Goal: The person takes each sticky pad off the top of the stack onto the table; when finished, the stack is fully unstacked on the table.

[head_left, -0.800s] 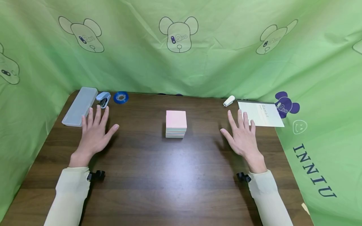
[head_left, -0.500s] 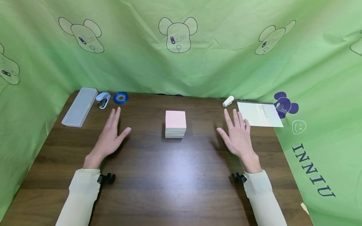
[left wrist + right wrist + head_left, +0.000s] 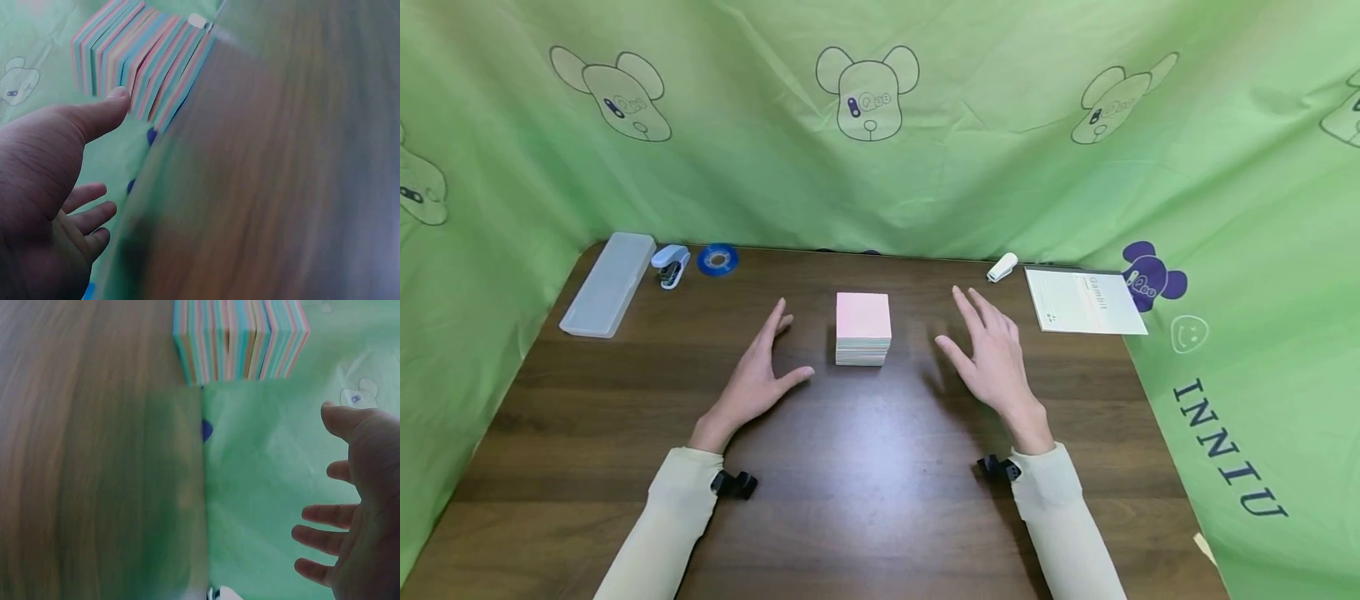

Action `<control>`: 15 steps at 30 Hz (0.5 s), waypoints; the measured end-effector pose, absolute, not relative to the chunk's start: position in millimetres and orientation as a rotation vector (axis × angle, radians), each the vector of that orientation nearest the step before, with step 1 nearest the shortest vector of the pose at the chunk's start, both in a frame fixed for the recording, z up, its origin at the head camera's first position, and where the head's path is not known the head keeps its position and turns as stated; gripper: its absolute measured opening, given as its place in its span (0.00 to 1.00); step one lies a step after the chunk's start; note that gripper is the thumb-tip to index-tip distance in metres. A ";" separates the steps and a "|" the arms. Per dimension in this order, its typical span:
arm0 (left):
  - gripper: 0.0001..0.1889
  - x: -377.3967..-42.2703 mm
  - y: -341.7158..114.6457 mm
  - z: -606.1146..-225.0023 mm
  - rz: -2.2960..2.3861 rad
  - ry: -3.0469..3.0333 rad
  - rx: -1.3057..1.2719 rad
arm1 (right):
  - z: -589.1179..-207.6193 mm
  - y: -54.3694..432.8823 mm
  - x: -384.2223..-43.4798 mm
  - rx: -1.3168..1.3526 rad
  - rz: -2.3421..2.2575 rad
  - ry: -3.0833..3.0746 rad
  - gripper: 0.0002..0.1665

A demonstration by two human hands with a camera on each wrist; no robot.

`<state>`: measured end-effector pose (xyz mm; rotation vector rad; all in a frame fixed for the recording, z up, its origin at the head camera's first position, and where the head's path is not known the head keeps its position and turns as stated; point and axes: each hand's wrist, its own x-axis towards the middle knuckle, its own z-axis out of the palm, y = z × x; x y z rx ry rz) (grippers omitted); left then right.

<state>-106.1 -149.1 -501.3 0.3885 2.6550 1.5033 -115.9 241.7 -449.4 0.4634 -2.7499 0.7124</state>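
Observation:
A block of stacked paper notes [image 3: 862,329], pink on top with striped pastel sides, sits mid-table between the two hands. To its left is my left hand [image 3: 756,375], thumb spread from fairly straight fingers, holding nothing. On the other side my right hand [image 3: 992,358] is spread and bare too, a little farther from the stack. Both palms turn inward toward the notes. In the left wrist view the striped stack [image 3: 140,59] shows beyond the thumb; in the right wrist view the stack [image 3: 240,340] appears at the top, apart from the fingers.
Along the back left lie a translucent pencil case [image 3: 608,285], a light-blue stapler [image 3: 672,265] and a blue tape roll [image 3: 717,260]. At the back right are a small white object [image 3: 1002,267] and a notepad [image 3: 1084,302]. A green curtain [image 3: 880,183] hangs around the brown table [image 3: 850,517].
Both hands have moved inward toward the note stack, the left one farther. The left hand has turned from palm down to more edge-on. The stack has stayed put.

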 end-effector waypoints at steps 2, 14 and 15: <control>0.63 -108.5 -143.3 -503.3 1.542 2.629 0.407 | -447.8 233.6 -116.9 0.474 0.760 -2.734 0.46; 0.65 -121.7 -117.5 -508.7 1.559 2.585 0.480 | -443.7 194.8 -120.8 0.514 0.996 -2.720 0.39; 0.66 -123.2 -115.9 -508.9 1.556 2.590 0.492 | -443.6 191.9 -122.0 0.514 1.005 -2.722 0.39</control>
